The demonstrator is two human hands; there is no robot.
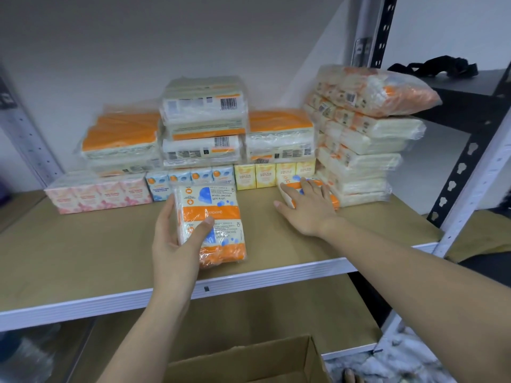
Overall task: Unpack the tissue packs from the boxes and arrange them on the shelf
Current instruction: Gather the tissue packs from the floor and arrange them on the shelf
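Step in hand, as judged: placing pocket-tissue packs on shelf (83,261), front row. Left hand (177,230) grips orange-and-white pack (211,225), thumb (203,228) curled over its face, fingers behind, pack near shelf's front edge. Right hand (307,205) lies flat, fingers (309,186) straight and slightly spread, pressing second pack (290,186) down beside tall stack (359,150). Next move likely: slide left pack back toward mini-tissue boxes (199,178) beyond fingertips. Open cardboard box (249,360) below.

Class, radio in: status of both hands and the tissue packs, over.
Left hand grips upright tissue pack on shelf. Right hand flat on second pack beside tall stack. Nothing in the way.
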